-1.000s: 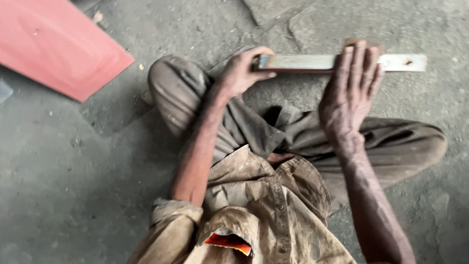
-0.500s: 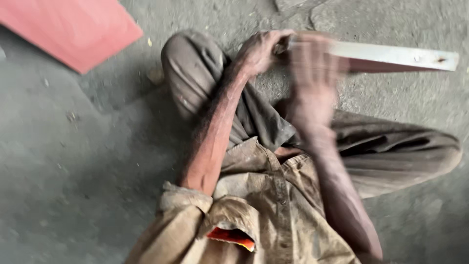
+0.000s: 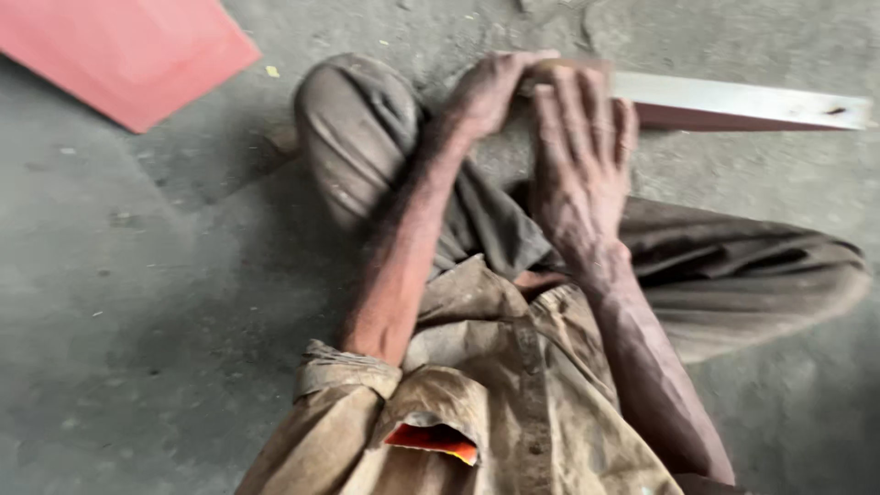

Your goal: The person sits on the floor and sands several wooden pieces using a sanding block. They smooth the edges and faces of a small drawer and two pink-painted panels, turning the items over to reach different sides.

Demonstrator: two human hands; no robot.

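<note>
While I look down over the grey concrete floor (image 3: 137,302), a large red flat panel (image 3: 119,55) lies far left. Ahead, the long pale metal strip (image 3: 733,103) looks stiff, light, best gripped at its near end. My left hand (image 3: 490,92) grasps that end; my right hand (image 3: 582,165) lies flat, fingers spread, hiding it.

My single head camera looks steeply down, close above the fingers (image 3: 587,119), floor (image 3: 137,302) beyond them.
</note>
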